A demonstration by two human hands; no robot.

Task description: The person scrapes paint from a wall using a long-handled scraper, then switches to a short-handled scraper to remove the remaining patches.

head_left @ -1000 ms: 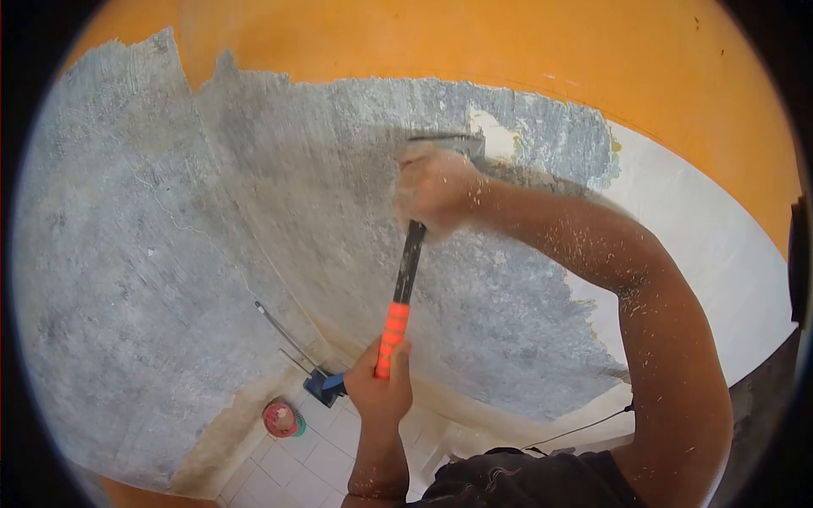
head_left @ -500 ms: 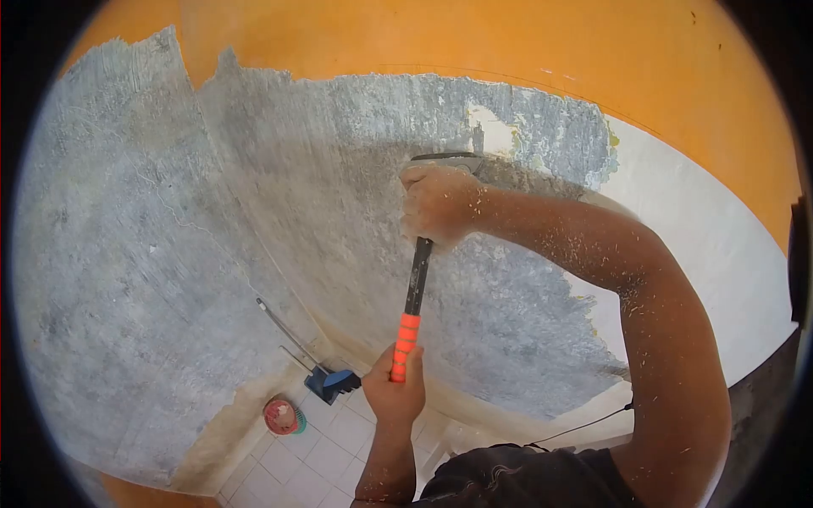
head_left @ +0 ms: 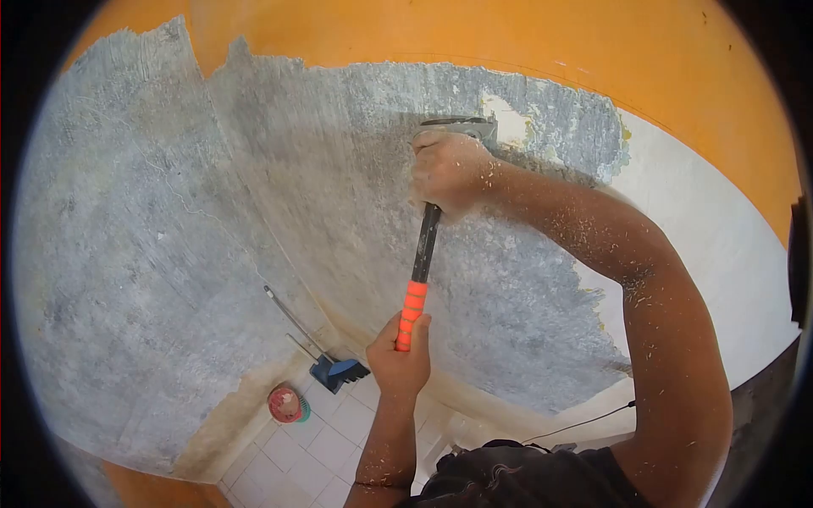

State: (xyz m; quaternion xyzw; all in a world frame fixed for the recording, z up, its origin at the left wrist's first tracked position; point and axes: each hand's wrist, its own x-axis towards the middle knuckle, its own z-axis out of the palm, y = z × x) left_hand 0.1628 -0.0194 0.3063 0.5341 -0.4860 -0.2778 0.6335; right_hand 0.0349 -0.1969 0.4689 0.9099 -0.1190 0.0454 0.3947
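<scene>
Both my hands are closed around a long-handled scraper (head_left: 426, 245) with a black shaft and an orange ribbed grip. My left hand (head_left: 400, 364) wraps the orange grip at the lower end, thumb along it. Higher up, my right hand (head_left: 453, 173) grips the black shaft just below the wide head, hiding part of it. The head lies against the grey, stripped wall (head_left: 356, 152), beside a pale patch (head_left: 508, 123) of leftover coating. Light flakes cling to my right hand and arm.
Orange paint (head_left: 406, 30) borders the stripped area above, and white wall (head_left: 694, 212) lies to the right. In the floor corner stand a blue dustpan (head_left: 326, 375), a broom (head_left: 347, 370) and a red bucket (head_left: 286, 406). A thin cable (head_left: 580, 422) runs low on the right.
Both hands and the scraper have moved up the wall, bringing the head level with the pale patch. The view has shifted slightly. Both grips stay closed.
</scene>
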